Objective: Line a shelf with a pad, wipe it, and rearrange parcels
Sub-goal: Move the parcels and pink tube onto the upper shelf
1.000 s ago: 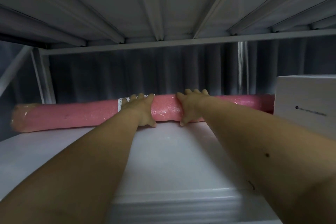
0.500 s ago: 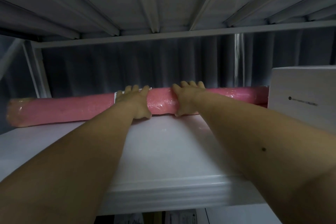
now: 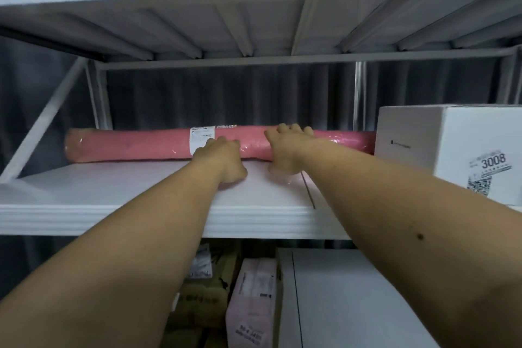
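Dark grey pleated curtain (image 3: 226, 99) hangs behind the rack, 12 o'clock. Ribbed underside of the upper tier (image 3: 254, 28) fills the top, with a glossy glare patch at 1 o'clock. White diagonal brace (image 3: 42, 121) at 9 o'clock, vertical upright (image 3: 358, 93) at 2 o'clock, both standing against the curtain. Lighting dim.

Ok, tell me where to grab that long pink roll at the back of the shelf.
Grip the pink roll around its middle, both hands spread apart, coming from the front over its top. It lies lengthwise along the back of the shelf, its right end against the white box, so the ends are awkward to reach.
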